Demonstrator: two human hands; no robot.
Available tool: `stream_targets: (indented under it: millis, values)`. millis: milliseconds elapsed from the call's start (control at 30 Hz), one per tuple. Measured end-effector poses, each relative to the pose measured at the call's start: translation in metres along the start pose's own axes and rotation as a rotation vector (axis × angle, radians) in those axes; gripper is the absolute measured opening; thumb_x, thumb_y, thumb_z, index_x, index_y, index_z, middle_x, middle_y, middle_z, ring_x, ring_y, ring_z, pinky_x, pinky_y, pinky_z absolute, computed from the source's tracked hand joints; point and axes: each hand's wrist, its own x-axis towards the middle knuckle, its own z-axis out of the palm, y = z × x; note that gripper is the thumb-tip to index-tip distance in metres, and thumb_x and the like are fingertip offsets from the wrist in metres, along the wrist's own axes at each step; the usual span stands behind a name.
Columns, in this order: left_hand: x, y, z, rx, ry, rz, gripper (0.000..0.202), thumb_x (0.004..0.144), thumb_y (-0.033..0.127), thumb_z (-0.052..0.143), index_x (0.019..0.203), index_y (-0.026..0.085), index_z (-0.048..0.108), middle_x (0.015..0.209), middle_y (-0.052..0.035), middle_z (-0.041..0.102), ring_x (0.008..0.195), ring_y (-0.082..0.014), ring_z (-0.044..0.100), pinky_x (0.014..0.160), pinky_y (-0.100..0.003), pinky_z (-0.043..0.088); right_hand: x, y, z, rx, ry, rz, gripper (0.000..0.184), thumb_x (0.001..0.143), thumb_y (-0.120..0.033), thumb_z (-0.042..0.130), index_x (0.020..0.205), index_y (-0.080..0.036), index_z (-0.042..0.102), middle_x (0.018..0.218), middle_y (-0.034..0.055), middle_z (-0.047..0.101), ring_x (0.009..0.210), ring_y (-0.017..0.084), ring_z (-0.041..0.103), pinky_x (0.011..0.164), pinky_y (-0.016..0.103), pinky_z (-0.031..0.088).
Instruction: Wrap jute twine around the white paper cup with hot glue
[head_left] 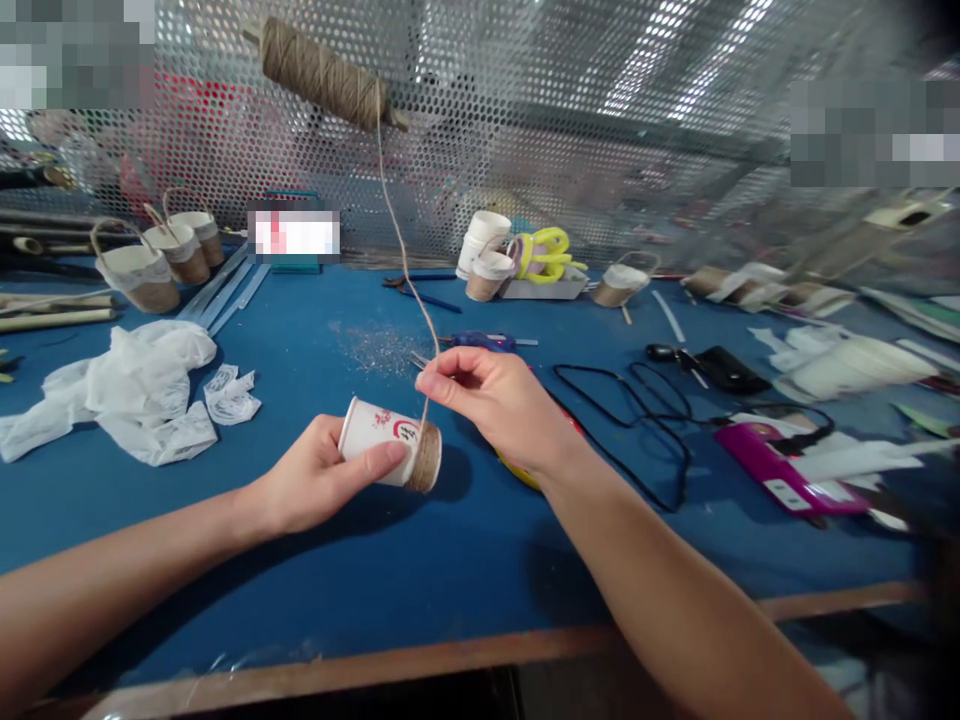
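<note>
My left hand [319, 475] is wrapped round a white paper cup [369, 428] with red and black print, tilted on its side above the table. Brown twine [427, 458] is wound in a band round the cup's right end. In a pinch, my right hand [487, 395] grips the strand of twine [397, 240] just above the cup. That strand runs up to a spool of twine [322, 75] hung on a rod against the perforated metal screen. Behind my right hand lies a blue glue gun [484, 342], partly covered by the fingers.
Twine-covered cups with handles [139, 278] stand at the back left, near white lace fabric [127, 390]. Pliers [424, 290], stacked white cups [486, 235] and yellow-handled scissors [544, 255] sit at the back. A black cable [637, 400] and a purple box [784, 470] lie right.
</note>
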Motion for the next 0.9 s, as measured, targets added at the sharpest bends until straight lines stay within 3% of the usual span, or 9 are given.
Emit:
stream_targets:
  millis: [367,633,900]
  values:
    - [-0.0034,0.0024,0.0009,0.099,-0.023,0.079,0.019,0.077,0.025,0.051,0.066,0.011,0.058,0.054,0.0017,0.051,0.047,-0.0064,0.037,0.044,-0.017,0.037,0.0007,0.0035,0.0009,-0.024,-0.065,0.034,0.018,0.07,-0.033,0.062,0.07,-0.016,0.058,0.067,-0.0003,0.058,0.06,0.011,0.049,0.06,0.025,0.04]
    - [-0.0051,0.001,-0.0014,0.299,-0.028,0.301,0.027,0.08,0.02,0.048,0.054,0.015,0.044,0.046,0.0065,0.03,0.041,-0.0049,0.022,0.035,-0.017,0.024,-0.0005,0.0035,0.0034,-0.034,-0.095,0.072,0.019,0.068,-0.035,0.063,0.07,-0.016,0.058,0.067,-0.0006,0.058,0.062,0.011,0.05,0.062,0.026,0.04]
    - [-0.0058,0.0032,-0.0028,0.543,0.033,0.634,0.014,0.075,0.009,0.052,0.062,0.014,0.054,0.05,0.004,0.049,0.042,-0.0054,0.038,0.041,-0.016,0.034,-0.0014,0.0046,0.0047,-0.037,-0.122,0.058,0.021,0.071,-0.037,0.06,0.071,-0.016,0.056,0.069,0.0001,0.056,0.066,0.012,0.049,0.064,0.026,0.04]
